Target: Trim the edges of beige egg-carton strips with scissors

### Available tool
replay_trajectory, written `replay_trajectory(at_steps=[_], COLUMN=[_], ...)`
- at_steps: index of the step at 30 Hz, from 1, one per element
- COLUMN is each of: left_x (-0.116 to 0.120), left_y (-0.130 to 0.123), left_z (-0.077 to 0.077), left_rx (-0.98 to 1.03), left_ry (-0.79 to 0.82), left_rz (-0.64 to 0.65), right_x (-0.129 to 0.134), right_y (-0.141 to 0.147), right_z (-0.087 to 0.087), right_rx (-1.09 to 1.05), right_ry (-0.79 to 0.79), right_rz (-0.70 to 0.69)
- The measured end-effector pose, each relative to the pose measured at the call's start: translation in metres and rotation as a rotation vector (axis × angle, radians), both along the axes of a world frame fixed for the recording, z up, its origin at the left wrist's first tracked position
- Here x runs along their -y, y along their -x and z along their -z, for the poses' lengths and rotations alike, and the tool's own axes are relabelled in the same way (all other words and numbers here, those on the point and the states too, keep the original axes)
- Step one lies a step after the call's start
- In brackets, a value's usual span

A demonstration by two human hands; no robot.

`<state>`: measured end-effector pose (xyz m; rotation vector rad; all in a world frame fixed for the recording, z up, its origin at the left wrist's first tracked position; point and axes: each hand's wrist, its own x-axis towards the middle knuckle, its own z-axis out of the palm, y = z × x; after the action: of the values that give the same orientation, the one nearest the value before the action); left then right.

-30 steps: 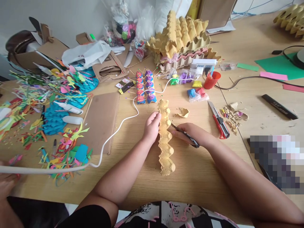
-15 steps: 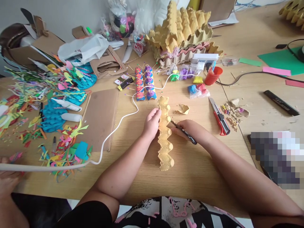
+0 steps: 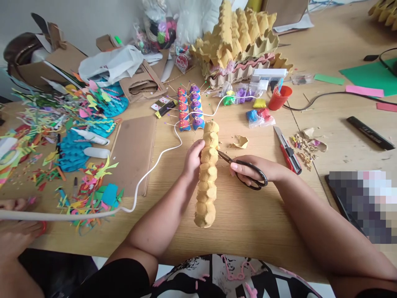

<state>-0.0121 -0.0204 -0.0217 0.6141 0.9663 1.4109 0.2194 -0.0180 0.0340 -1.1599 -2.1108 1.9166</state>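
Note:
My left hand [image 3: 192, 160] grips a yellow egg carton strip [image 3: 208, 174] by its left side, near the upper end. The strip is one row of several cups, held lengthwise toward me with the rounded bottoms up. In my right hand [image 3: 248, 167] is a pair of black-handled scissors [image 3: 259, 179]. Their tips point left and reach the strip's right edge; whether they touch it I cannot tell. A torn scrap of yellow carton [image 3: 241, 142] lies just beyond my right hand. Behind the strip stand two painted carton caterpillars [image 3: 183, 108], one red and blue, one purple and blue.
A white cable [image 3: 161, 154] crosses the table on the left, past a cardboard sheet [image 3: 132, 153] and paper scraps [image 3: 89, 194]. A box cutter [image 3: 288, 151] and a red cup [image 3: 280, 98] are on the right. Stacked egg trays [image 3: 238, 45] stand behind. Another person's hands [image 3: 18, 227] are at far left.
The strip has rolled so its rounded tops face up, and its lower end has swung left. The scissors have turned, showing their handle loops. At far left, the other person's hands have moved.

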Motion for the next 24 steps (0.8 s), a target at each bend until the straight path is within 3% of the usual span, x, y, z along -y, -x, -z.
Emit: replay_trajectory(at_steps=[9,17,24], left_x=[0.001,0.001,-0.001], left_y=[0.001,0.008,0.010], left_z=[-0.002,-0.009,-0.009], left_rx=[0.169,0.142,0.068], left_ry=[0.036,0.077,0.138], left_rz=[0.019,0.082,0.099], right_x=[0.001,-0.005,-0.002], right_y=[0.014,0.002,0.006], right_z=[0.009,0.006,0.014], right_rx=[0.023,-0.035,-0.075], right_ry=[0.088,0.156,0.105], right_rz=[0.164,0.046,0.017])
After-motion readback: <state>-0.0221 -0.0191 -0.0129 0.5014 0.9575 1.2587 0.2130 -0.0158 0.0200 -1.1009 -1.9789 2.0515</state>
